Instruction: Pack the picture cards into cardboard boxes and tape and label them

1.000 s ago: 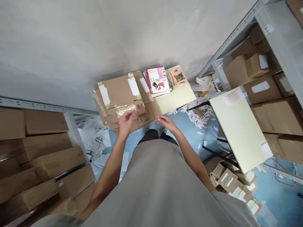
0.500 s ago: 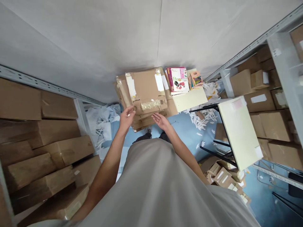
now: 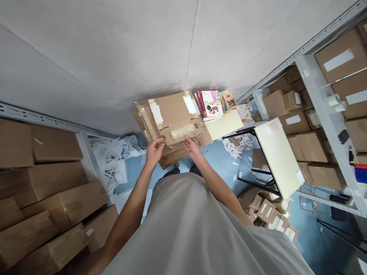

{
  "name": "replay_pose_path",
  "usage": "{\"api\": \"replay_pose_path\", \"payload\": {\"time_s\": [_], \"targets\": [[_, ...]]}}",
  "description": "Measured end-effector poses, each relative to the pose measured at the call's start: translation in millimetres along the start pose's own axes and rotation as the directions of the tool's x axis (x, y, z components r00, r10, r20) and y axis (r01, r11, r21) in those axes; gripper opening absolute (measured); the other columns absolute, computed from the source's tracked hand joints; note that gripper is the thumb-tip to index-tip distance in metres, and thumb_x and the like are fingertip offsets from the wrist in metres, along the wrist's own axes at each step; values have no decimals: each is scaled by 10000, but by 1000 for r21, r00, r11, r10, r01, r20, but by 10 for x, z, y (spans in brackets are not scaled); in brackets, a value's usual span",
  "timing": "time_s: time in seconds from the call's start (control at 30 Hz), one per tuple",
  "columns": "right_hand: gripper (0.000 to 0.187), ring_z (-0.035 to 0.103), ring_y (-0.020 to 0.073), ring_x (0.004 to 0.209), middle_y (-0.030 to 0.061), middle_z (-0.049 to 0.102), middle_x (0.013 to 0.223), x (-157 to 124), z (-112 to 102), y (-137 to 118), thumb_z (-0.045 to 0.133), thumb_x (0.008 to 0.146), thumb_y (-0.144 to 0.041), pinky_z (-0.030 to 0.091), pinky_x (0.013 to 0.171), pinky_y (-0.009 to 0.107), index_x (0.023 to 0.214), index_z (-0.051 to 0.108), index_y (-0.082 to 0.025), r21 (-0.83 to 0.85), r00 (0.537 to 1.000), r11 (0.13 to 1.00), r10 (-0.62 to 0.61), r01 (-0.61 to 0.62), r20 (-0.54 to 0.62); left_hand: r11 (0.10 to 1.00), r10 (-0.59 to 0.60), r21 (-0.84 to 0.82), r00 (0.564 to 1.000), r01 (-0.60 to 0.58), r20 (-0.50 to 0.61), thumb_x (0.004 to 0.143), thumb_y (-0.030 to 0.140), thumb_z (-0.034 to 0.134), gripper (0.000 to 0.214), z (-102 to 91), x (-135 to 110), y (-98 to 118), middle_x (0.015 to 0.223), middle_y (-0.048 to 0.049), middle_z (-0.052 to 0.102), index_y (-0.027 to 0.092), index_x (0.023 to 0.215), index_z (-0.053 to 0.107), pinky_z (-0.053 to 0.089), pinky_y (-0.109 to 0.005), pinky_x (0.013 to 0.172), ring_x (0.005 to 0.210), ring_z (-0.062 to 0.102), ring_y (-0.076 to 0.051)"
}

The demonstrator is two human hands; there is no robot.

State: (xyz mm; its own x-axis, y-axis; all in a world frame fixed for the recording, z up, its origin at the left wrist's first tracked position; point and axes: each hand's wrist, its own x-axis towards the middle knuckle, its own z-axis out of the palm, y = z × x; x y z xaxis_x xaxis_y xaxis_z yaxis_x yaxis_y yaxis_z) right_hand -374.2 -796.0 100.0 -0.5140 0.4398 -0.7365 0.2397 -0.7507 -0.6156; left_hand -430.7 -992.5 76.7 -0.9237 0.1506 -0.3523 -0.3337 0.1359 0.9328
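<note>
Matt cardboard (image 3: 173,109) bears glossy, wrinkled plastic tape (image 3: 182,132). To its right, smooth paper books (image 3: 211,110) top a smooth desk (image 3: 228,123). Far right, metal shelf frame (image 3: 318,88); near, matt cloth shirt (image 3: 186,221).

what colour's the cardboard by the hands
The cardboard is brown, seen best in the head view.

1. Soft, even, moderately bright light covers the pale wall (image 3: 143,46) across the top of the frame.
2. Faint shadows edge the cardboard (image 3: 174,107) and books (image 3: 212,107) at upper centre.
3. Clear tape (image 3: 182,131) there catches a shiny glare.
4. Stacked boxes (image 3: 65,198) at lower left look dimmer; the lower right corner is darkest.
5. Wide-angle distortion tilts the right-hand shelving (image 3: 308,76).
6. Small print on the books is too small to read.
</note>
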Motion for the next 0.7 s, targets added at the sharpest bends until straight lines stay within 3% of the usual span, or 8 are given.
{"api": "replay_pose_path", "payload": {"time_s": [0.1, 0.2, 0.33, 0.4, 0.53, 0.6, 0.7], "targets": [[340, 789, 163, 1063, -34, 798, 959, -68, 30, -162, 835, 932, -206, 637, 1132, 347, 848, 521, -305, 16, 994, 997, -82, 81, 71, 997, 10, -71, 997, -15, -74, 828, 463, 810, 480, -100, 96, 100, 1325, -184, 824, 191, 1218, 749, 585, -533, 1204, 1246, 795, -318], [328, 792, 201, 1145, -6, 832, 1047, -168, -78, -405, 884, 898, -287, 642, 1131, 389, 906, 557, -305, -24, 971, 982, -180, 186, 158, 994, 41, -98, 987, -56, -153, 859, 555, 806, 563, -176, 198, 271, 1352, -183, 806, 191, 1281, 726, 635, -500, 1123, 1164, 817, -301], [309, 800, 228, 1178, 7, 847, 1173, -320, -476, -760, 886, 861, -391, 660, 1066, 372, 1022, 636, -310, -40, 933, 950, -297, 311, 204, 981, 153, -83, 959, -177, -238, 927, 598, 786, 580, -166, 307, 608, 1375, -165, 787, 204, 1345, 709, 646, -482, 1118, 1217, 809, -304], [309, 800, 238, 1181, 15, 843, 1212, -371, -758, -928, 860, 854, -430, 663, 1034, 373, 1039, 641, -312, -44, 924, 932, -348, 359, 161, 957, 263, -50, 932, -284, -250, 950, 559, 801, 555, -86, 348, 790, 1403, -159, 773, 209, 1369, 707, 615, -498, 1184, 1311, 777, -314], [323, 765, 266, 1262, 35, 836, 1175, -415, -1421, -1204, 793, 844, -538, 625, 1086, 401, 984, 613, -309, -86, 881, 881, -471, 466, -50, 893, 439, 13, 864, -450, -246, 979, 506, 801, 490, 308, 420, 1058, 1421, -156, 765, 192, 1347, 722, 550, -505, 1281, 1400, 727, -312], [373, 753, 281, 1269, 33, 830, 1114, -434, -1784, -1289, 799, 809, -589, 601, 1101, 408, 963, 612, -305, -112, 850, 861, -508, 496, -140, 908, 418, 41, 894, -417, -162, 971, 523, 808, 485, 643, 433, 1107, 1418, -152, 771, 192, 1318, 730, 549, -494, 1286, 1401, 726, -312], [431, 763, 293, 1207, 29, 823, 1059, -484, -2348, -1361, 837, 764, -627, 603, 1064, 410, 949, 619, -304, -84, 838, 866, -498, 492, -224, 953, 275, 101, 955, -286, 111, 933, 542, 861, 516, 1293, 362, 1080, 1422, -156, 784, 210, 1308, 740, 558, -506, 1275, 1408, 726, -323]]}}
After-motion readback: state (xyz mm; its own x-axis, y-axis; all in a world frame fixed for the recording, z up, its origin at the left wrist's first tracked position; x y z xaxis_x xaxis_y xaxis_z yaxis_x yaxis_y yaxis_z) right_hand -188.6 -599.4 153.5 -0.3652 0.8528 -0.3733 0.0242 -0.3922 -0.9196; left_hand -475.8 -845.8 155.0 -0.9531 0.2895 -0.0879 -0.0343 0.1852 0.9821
